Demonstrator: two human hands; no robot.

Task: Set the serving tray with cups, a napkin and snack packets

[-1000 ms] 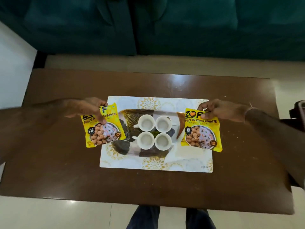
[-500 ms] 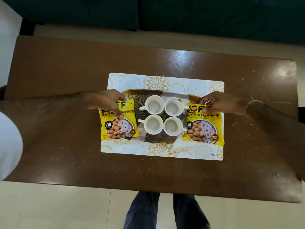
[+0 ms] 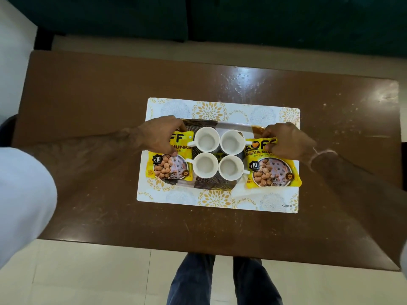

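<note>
A patterned serving tray (image 3: 211, 185) lies on a white and gold placemat (image 3: 209, 200). Several white cups (image 3: 206, 139) stand in a square at its middle. My left hand (image 3: 161, 135) grips the top of a yellow snack packet (image 3: 170, 166) lying on the tray's left side. On the right side my right hand (image 3: 286, 140) holds the top of a second yellow packet (image 3: 271, 172). A white napkin (image 3: 241, 189) peeks out beneath the right packet at the tray's near right corner.
The placemat rests on a brown wooden table (image 3: 88, 111). A dark green sofa (image 3: 242, 20) runs along the far side. My legs (image 3: 220, 282) stand on a tiled floor at the table's near edge.
Both hands brought the packets inward from the placemat's sides onto the tray, right beside the cups. The camera has moved closer over the table.
</note>
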